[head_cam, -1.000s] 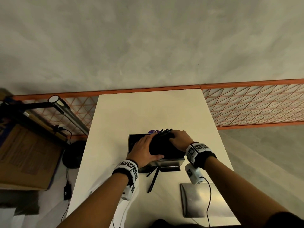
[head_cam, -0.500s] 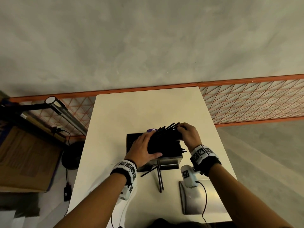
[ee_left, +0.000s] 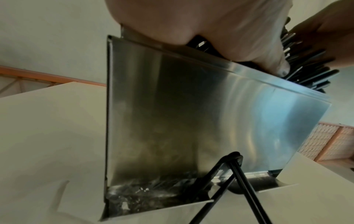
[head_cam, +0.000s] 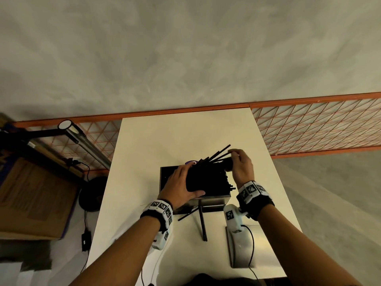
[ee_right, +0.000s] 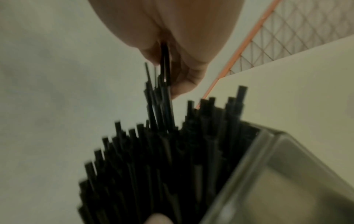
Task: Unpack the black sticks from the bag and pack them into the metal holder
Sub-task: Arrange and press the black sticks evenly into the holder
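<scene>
I note left grip (head_cam: 181,182) wrapped round sticks (head_cam: 208,180) in holder (head_cam: 214,201); right grip (head_cam: 242,167) pinching several, 1 o'clock.

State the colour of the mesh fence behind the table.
Orange mesh fence; head view shows it best.

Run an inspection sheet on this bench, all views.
Surface: white table.
Job's things: metal holder upright, packed with sticks; bag not made out.
Clutter: loose sticks and metal plate in front of the holder; purple thing behind it.
Hands: left hand grips the sticks; right hand pinches a few tops.
Cables: cable crosses the plate.
Surroundings: lamp, cardboard box, orange mesh fence.
</scene>
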`<state>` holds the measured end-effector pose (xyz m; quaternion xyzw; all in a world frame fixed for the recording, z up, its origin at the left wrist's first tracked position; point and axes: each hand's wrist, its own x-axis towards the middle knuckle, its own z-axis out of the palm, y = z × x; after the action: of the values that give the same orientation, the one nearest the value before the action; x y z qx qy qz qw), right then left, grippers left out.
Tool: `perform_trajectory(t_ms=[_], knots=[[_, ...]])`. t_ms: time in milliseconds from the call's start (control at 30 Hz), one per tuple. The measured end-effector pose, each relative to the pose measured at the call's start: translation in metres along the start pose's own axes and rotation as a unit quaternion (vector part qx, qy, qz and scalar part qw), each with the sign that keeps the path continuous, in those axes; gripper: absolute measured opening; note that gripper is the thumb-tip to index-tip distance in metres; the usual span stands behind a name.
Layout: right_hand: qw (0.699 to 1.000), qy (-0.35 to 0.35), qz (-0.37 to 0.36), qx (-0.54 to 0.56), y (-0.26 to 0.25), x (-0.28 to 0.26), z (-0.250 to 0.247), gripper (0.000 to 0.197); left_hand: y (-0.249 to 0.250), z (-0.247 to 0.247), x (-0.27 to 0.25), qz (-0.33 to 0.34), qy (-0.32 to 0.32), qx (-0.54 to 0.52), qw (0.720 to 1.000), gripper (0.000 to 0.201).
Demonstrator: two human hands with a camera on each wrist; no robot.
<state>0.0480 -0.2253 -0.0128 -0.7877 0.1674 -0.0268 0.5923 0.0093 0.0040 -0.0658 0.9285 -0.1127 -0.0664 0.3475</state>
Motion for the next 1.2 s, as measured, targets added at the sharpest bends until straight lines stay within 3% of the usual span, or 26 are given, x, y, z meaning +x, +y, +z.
perform_trajectory(t_ms=[133, 333, 400, 533, 633, 700, 767, 867, 1000, 1133, 1200], knots=[[0.998, 0.012, 0.015, 0.062, 0.001, 0.001, -0.003, 0.025, -0.001, 0.0, 0.0, 0.009, 0.011, -0.005, 1.0, 0.106], [0.982, -0.141, 0.0, -0.127, 0.005, -0.022, 0.022, 0.029, -0.003, 0.002, 0.001, 0.016, 0.011, -0.004, 1.0, 0.106], [0.984, -0.127, -0.023, -0.123, 0.003, -0.028, 0.023, 0.029, -0.004, 0.002, 0.002, 0.016, 0.004, -0.001, 1.0, 0.106], [0.992, -0.016, -0.074, -0.106, 0.009, -0.024, 0.017, 0.027, -0.007, 0.003, 0.003, 0.018, -0.006, 0.011, 1.0, 0.1], [0.991, -0.008, -0.064, -0.12, 0.01, -0.022, 0.015, 0.037, -0.008, 0.004, 0.004, 0.028, -0.022, 0.032, 0.999, 0.097], [0.987, -0.053, -0.065, -0.138, 0.008, -0.027, 0.02, 0.04, -0.008, 0.004, 0.004, 0.031, -0.026, 0.046, 0.998, 0.1], [0.967, -0.112, -0.112, -0.199, 0.013, -0.034, 0.027, 0.055, -0.006, 0.005, 0.005, 0.03, -0.029, 0.061, 0.997, 0.104], [0.949, -0.139, -0.113, -0.259, 0.023, -0.038, 0.03, 0.075, -0.006, 0.009, 0.004, 0.035, -0.039, 0.097, 0.994, 0.113], [0.914, -0.157, -0.17, -0.334, 0.031, -0.034, 0.023, 0.055, -0.003, 0.011, 0.008, 0.016, -0.066, 0.117, 0.991, 0.124], [0.963, -0.078, -0.12, -0.228, 0.023, -0.032, 0.022, 0.039, 0.003, 0.013, 0.011, 0.007, -0.075, 0.124, 0.989, 0.126], [0.964, -0.094, -0.131, -0.213, 0.021, -0.036, 0.029, 0.038, 0.003, 0.014, 0.012, 0.003, -0.08, 0.122, 0.989, 0.126]])
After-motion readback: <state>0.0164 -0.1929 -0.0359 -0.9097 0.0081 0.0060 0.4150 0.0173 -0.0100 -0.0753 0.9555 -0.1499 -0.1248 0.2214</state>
